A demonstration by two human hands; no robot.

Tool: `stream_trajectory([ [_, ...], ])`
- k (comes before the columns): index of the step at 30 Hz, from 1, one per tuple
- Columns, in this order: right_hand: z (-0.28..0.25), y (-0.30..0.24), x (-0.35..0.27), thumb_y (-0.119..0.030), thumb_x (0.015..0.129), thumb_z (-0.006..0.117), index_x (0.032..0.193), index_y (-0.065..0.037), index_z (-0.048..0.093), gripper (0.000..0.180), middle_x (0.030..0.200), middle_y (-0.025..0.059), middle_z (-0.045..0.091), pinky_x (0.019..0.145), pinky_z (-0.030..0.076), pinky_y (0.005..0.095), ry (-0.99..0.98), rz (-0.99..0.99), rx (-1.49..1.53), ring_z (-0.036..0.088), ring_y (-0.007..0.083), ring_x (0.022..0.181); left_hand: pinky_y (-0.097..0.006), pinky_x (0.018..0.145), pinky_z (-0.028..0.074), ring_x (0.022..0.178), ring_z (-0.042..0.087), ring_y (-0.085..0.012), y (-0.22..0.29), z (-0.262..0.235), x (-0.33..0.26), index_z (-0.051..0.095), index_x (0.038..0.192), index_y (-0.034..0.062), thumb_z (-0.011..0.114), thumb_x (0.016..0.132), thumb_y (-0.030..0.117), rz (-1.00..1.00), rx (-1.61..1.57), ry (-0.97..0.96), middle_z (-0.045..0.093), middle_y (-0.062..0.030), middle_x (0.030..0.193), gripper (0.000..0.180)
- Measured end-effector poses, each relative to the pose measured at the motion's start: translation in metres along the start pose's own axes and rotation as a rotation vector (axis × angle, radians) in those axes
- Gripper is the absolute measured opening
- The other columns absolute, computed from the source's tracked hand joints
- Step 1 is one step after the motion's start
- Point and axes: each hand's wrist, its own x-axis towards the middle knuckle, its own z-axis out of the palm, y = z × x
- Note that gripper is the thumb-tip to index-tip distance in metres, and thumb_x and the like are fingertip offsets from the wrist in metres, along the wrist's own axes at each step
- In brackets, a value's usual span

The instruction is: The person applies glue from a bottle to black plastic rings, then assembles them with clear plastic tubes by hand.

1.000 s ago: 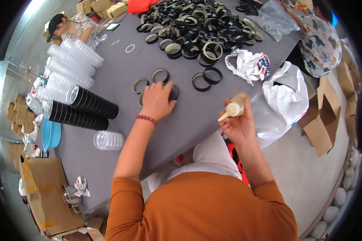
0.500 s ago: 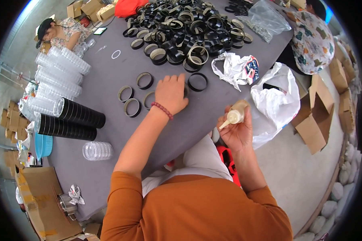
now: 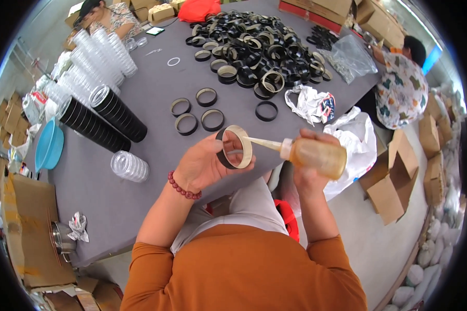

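My left hand holds a black ring with a tan inner lining upright above the near edge of the grey table. In my right hand is a small amber glue bottle, and its long nozzle points left into the inside of the ring. Just beyond the held ring, several similar rings lie flat on the table, and one more black ring lies to their right. A large heap of black rings fills the far part of the table.
Stacks of black lids and clear plastic lids lie at the left, a short clear stack nearer me. White plastic bags hang off the right edge. Two other people sit at the far corners. Cardboard boxes stand on the floor.
My left hand lifted a ring off the table and brought it toward me. My right hand raised the bottle and put its nozzle inside the ring.
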Motion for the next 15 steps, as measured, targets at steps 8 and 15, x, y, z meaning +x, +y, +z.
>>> stream_trajectory([
  [8, 0.036, -0.033, 0.028, -0.026, 0.057, 0.093, 0.109, -0.013, 0.053, 0.067, 0.105, 0.0130, 0.068, 0.071, 0.050, 0.0340, -0.508, -0.483, -0.306, 0.060, 0.0244, 0.081, -0.040, 0.058, 0.061, 0.065, 0.068, -0.0323, 0.015, 0.024, -0.035, 0.058, 0.095, -0.0037, 0.042, 0.092, 0.056, -0.093, -0.087, 0.180, 0.066, -0.0185, 0.083, 0.062],
  [15, 0.059, -0.042, 0.036, -0.021, 0.056, 0.093, 0.104, -0.014, 0.052, 0.064, 0.105, 0.0091, 0.069, 0.069, 0.050, 0.0326, -0.597, -0.561, -0.331, 0.061, 0.0231, 0.079, -0.034, 0.049, 0.057, 0.054, 0.065, -0.0272, 0.023, 0.035, -0.050, 0.058, 0.085, -0.0021, 0.041, 0.089, 0.064, -0.143, -0.047, 0.237, 0.064, -0.0180, 0.071, 0.069],
])
